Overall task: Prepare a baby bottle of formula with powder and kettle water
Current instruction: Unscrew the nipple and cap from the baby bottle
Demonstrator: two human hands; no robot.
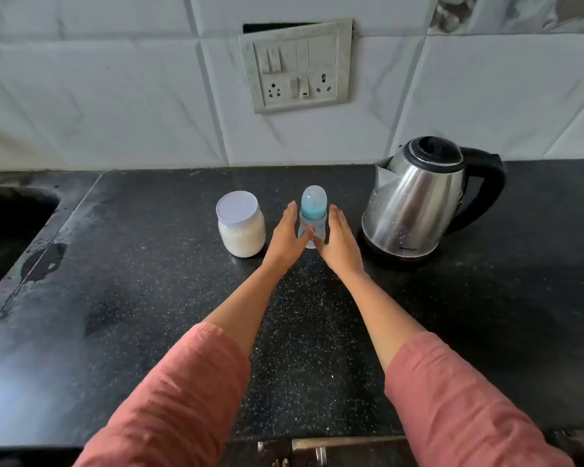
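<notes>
**Bottle first: get a proper hold before you unscrew anything**

So the baby bottle (313, 215) stands upright near the back edge of the worktop (149, 298), about midway along it. The powder jar (240, 227) is just beside it on the sink (11, 214) side, lid on. The kettle (415, 200) sits on its base on the other side, lid shut.

The left hand (285, 235) and right hand (339, 242) flank the bottle, palms facing in and fingers straight. So the grip is wide on both, nothing actually held. The thumbs look like they reach the lower body of the bottle, but I can't tell if they really touch.

My read is this is the very start: picking up the bottle to open it. The dome cap (313, 197) is on, and nothing looks opened or poured.

What I'd do:
- Wrap one hand round the lower body and keep it upright. It's tall and narrow, so a sideways nudge could tip it into the jar.
- Use the other hand on the cap and collar, and twist rather than yank.
- Bring it toward the front edge before opening, so there's room away from the kettle.
</notes>
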